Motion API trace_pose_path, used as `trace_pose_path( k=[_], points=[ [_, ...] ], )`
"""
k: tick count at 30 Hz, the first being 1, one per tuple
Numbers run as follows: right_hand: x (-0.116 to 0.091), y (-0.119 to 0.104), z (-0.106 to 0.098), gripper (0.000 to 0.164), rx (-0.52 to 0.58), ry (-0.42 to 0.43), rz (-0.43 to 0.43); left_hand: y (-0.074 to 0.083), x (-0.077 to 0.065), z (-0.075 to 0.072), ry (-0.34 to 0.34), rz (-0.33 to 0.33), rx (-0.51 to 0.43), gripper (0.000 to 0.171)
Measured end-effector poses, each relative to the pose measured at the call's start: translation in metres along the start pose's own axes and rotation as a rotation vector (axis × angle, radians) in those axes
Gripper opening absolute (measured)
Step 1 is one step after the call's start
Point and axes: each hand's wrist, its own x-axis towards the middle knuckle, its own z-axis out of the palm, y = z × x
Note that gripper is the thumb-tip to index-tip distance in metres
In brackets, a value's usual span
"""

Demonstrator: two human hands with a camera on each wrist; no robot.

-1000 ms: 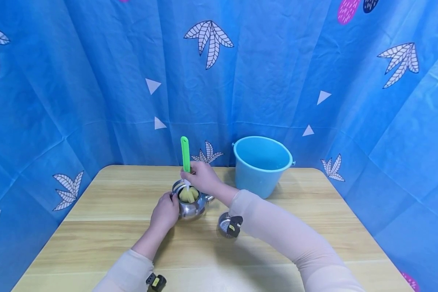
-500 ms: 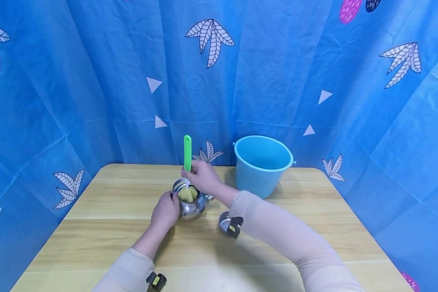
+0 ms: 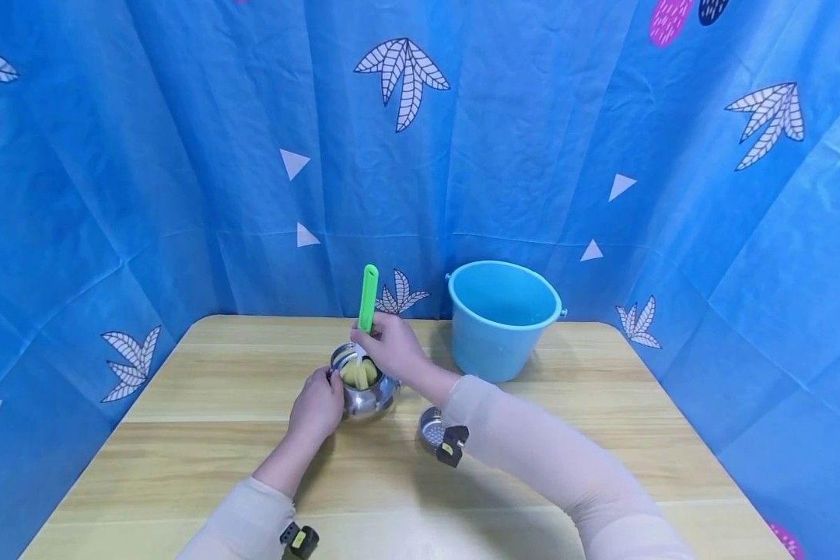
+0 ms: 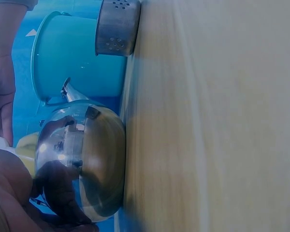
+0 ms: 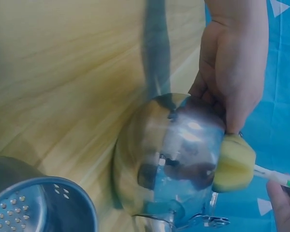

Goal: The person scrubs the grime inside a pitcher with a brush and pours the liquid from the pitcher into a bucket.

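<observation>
A shiny stainless steel teapot [image 3: 368, 402] stands on the wooden table. My left hand [image 3: 316, 404] holds its left side, thumb near the rim. Out of the teapot's mouth shows the yellow sponge head of a bottle brush [image 5: 234, 164], partly inside the pot. My right hand [image 3: 395, 348] pinches the brush low on its handle [image 3: 368, 299], where green meets white; the handle leans slightly right at the top. In the right wrist view, the teapot's spout [image 5: 154, 223] points toward the strainer. The sponge's lower part is hidden by the pot.
A perforated metal strainer basket [image 3: 431, 426] sits on the table right of the teapot, partly behind the right wrist camera [image 3: 453, 446]. Farther back stands a light blue bucket [image 3: 497, 346]. A blue patterned curtain [image 3: 532, 155] hangs behind the table.
The brush handle has swung from upright to leaning right, and my right hand has shifted slightly right and down, now covering the spout. My left hand keeps its hold on the teapot.
</observation>
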Motion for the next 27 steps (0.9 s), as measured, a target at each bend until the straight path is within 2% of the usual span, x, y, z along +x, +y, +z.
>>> trace_pose_path(
  k=[9, 27],
  points=[
    [-0.0065, 0.0025, 0.0017, 0.011, 0.014, 0.036, 0.011, 0.0011, -0.0002, -0.0011, -0.002, -0.009, -0.006, 0.054],
    [-0.0099, 0.0094, 0.0059, 0.013, 0.034, 0.091, -0.040, -0.0007, -0.0001, 0.0005, 0.004, 0.004, 0.006, 0.054]
  ],
)
